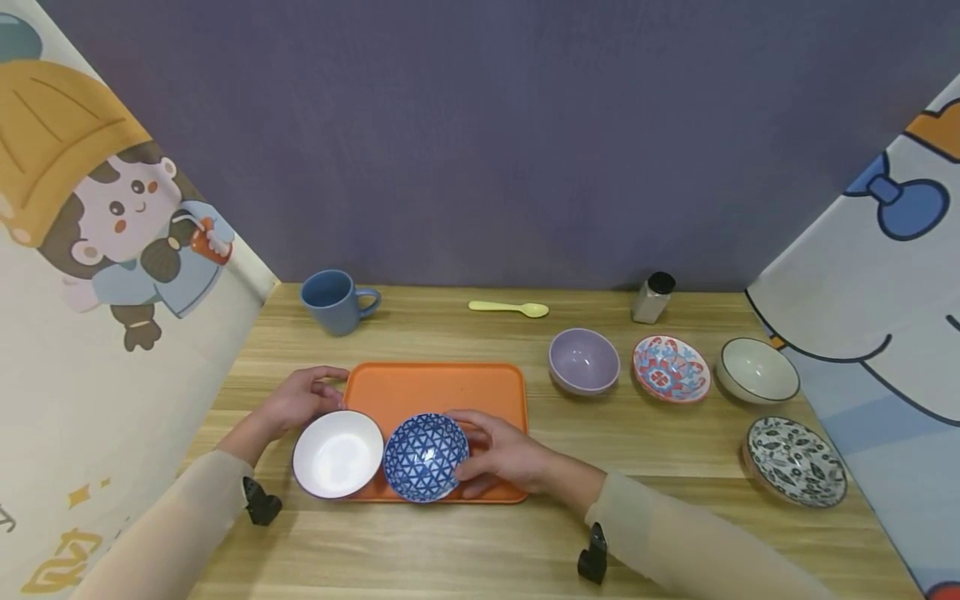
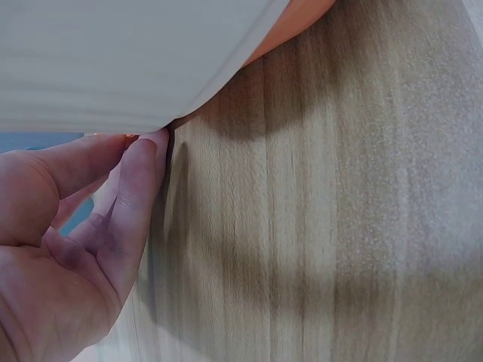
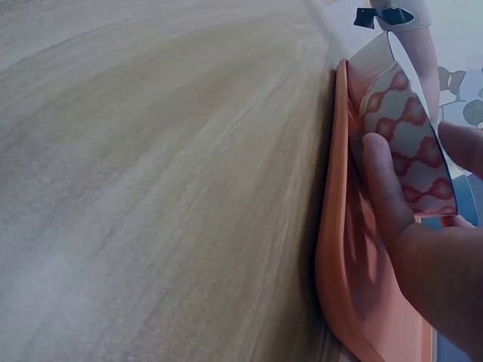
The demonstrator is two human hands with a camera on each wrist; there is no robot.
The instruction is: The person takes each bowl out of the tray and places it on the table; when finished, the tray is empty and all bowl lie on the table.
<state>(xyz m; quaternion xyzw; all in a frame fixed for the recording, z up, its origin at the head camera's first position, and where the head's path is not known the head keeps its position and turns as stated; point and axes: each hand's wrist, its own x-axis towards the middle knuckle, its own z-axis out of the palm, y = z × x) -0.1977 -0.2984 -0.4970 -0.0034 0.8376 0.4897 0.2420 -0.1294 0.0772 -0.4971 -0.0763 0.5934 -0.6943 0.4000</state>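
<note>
A white bowl (image 1: 337, 455) with a dark rim stands over the left part of the orange tray (image 1: 435, 382). Beside it on the right is a blue bowl (image 1: 425, 458) with white triangle lines inside; its outside (image 3: 407, 143) shows a red wavy pattern in the right wrist view. My right hand (image 1: 501, 454) grips this patterned bowl by its right side, thumb and fingers spread along the wall. At the tray's left edge my left hand (image 1: 303, 402) lies with loosely bent fingers. The white bowl partly hides its fingertips in the left wrist view.
A blue mug (image 1: 337, 305), a yellow spoon (image 1: 510, 308) and a black-capped shaker (image 1: 652, 298) line the back. To the right are a purple bowl (image 1: 583, 362), a red-patterned dish (image 1: 671, 369), a cream bowl (image 1: 759, 370) and a leaf-patterned bowl (image 1: 797, 462).
</note>
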